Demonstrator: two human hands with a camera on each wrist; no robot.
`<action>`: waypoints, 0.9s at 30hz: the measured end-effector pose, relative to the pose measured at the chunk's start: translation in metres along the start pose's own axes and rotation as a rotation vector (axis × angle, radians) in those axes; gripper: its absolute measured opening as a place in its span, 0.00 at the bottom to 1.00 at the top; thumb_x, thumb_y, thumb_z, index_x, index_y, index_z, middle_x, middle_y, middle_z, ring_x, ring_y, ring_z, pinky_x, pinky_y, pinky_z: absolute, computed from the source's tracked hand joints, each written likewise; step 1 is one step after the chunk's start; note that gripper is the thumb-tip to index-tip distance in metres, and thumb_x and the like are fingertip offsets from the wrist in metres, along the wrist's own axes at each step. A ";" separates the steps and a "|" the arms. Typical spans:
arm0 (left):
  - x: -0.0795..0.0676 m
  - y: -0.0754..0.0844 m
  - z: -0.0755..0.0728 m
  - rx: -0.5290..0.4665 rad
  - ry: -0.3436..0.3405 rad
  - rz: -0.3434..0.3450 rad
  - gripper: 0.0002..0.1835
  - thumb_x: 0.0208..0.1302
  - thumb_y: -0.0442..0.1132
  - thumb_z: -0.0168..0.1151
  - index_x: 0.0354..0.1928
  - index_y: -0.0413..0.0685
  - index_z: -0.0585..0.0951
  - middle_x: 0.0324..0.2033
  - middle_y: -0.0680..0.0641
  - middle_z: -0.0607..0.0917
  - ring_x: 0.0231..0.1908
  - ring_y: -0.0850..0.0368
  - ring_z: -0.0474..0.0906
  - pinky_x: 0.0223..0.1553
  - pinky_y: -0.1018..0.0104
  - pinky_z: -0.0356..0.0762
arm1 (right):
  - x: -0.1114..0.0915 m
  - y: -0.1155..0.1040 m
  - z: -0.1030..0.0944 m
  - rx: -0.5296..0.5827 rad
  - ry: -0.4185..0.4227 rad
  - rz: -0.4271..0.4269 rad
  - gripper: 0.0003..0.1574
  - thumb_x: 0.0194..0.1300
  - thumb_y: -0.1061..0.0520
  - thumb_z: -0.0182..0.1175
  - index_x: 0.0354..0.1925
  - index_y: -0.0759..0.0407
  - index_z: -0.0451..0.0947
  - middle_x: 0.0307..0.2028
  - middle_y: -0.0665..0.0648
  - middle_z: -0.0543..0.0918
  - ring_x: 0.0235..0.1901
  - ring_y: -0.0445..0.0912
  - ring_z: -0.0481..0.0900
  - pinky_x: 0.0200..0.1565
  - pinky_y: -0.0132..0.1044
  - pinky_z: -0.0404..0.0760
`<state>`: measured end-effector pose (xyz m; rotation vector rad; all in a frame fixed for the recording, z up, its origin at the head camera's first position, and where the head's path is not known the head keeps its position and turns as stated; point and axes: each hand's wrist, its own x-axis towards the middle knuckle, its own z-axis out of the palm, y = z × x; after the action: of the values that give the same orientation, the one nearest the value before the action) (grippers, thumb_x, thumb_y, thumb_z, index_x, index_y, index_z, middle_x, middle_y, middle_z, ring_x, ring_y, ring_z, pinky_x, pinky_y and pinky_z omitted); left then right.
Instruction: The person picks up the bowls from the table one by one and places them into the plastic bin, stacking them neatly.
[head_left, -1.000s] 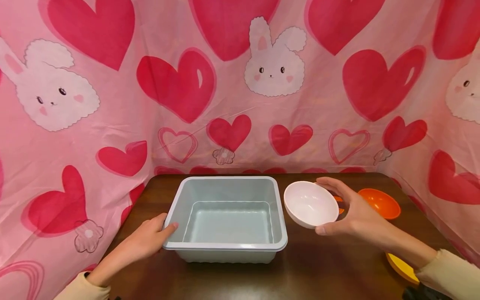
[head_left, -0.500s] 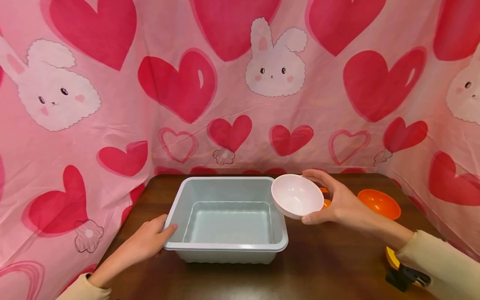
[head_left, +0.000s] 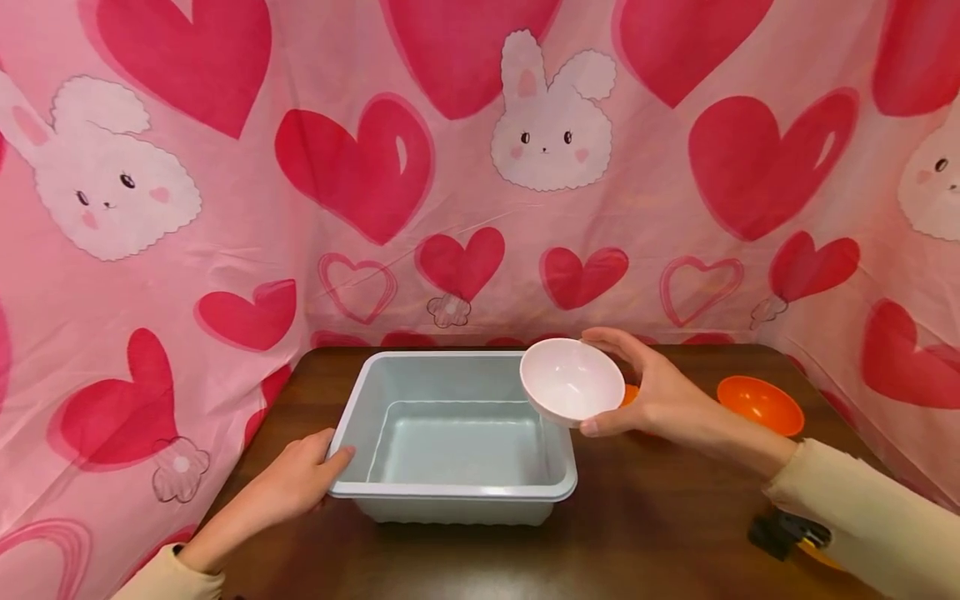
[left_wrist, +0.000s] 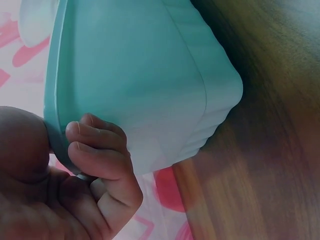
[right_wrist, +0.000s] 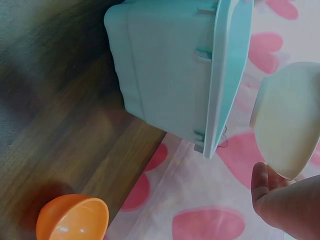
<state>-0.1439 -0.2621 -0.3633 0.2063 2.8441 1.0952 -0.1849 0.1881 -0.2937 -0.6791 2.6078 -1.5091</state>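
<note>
My left hand [head_left: 296, 475] grips the left rim of a pale grey-green plastic basin [head_left: 453, 492]. Its thumb lies over the rim, and in the left wrist view the fingers [left_wrist: 102, 160] curl beneath the lip. A white bowl [head_left: 572, 379] is pinched at its right side by my right hand [head_left: 654, 396], thumb in front and fingers behind. It hangs in the air over the basin's far right corner, its hollow tilted towards the head camera. In the right wrist view the white bowl [right_wrist: 287, 120] is apart from the basin wall [right_wrist: 165, 70].
An orange bowl [head_left: 761, 406] stands on the brown table [head_left: 652, 533] to the right. Another orange thing [head_left: 631, 393] shows partly behind my right hand. Something yellow [head_left: 821, 557] is mostly hidden beneath the right sleeve. Pink heart-printed cloth [head_left: 465, 192] hangs behind and at both sides.
My right hand has carried the white bowl leftward and slightly up, from beside the basin to over its far right corner. The left hand and the basin have stayed put.
</note>
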 end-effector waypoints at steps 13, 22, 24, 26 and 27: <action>-0.004 0.000 -0.001 -0.010 -0.020 -0.007 0.10 0.79 0.38 0.56 0.48 0.35 0.75 0.17 0.49 0.74 0.13 0.54 0.72 0.17 0.64 0.74 | 0.019 -0.014 0.010 0.001 -0.025 -0.010 0.63 0.46 0.50 0.84 0.76 0.53 0.64 0.71 0.56 0.72 0.67 0.56 0.70 0.65 0.59 0.74; -0.001 0.000 -0.001 0.006 -0.019 0.005 0.11 0.79 0.38 0.56 0.48 0.35 0.76 0.16 0.50 0.74 0.13 0.54 0.72 0.18 0.64 0.73 | 0.030 -0.016 0.016 0.031 -0.063 -0.032 0.62 0.48 0.52 0.84 0.75 0.55 0.63 0.71 0.57 0.71 0.67 0.56 0.70 0.62 0.52 0.79; -0.001 0.000 -0.001 0.006 -0.021 0.008 0.10 0.80 0.39 0.56 0.47 0.36 0.75 0.16 0.50 0.74 0.13 0.54 0.72 0.18 0.64 0.73 | 0.032 -0.018 0.017 0.031 -0.068 -0.030 0.62 0.47 0.51 0.84 0.75 0.55 0.63 0.71 0.56 0.70 0.68 0.56 0.69 0.63 0.54 0.79; 0.000 0.000 -0.001 0.006 -0.021 0.008 0.10 0.80 0.39 0.56 0.47 0.36 0.76 0.16 0.50 0.74 0.13 0.54 0.72 0.18 0.64 0.73 | 0.034 -0.020 0.018 0.028 -0.073 -0.027 0.62 0.47 0.51 0.84 0.75 0.54 0.63 0.71 0.56 0.70 0.68 0.56 0.69 0.63 0.55 0.78; 0.000 0.000 -0.001 0.007 -0.021 0.008 0.10 0.79 0.39 0.56 0.47 0.36 0.76 0.16 0.50 0.74 0.13 0.54 0.72 0.18 0.64 0.73 | 0.035 -0.021 0.019 0.025 -0.075 -0.026 0.63 0.47 0.51 0.84 0.76 0.54 0.63 0.72 0.56 0.70 0.68 0.56 0.69 0.64 0.56 0.78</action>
<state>-0.1445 -0.2627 -0.3629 0.2286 2.8314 1.0780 -0.2044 0.1498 -0.2803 -0.7543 2.5310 -1.4901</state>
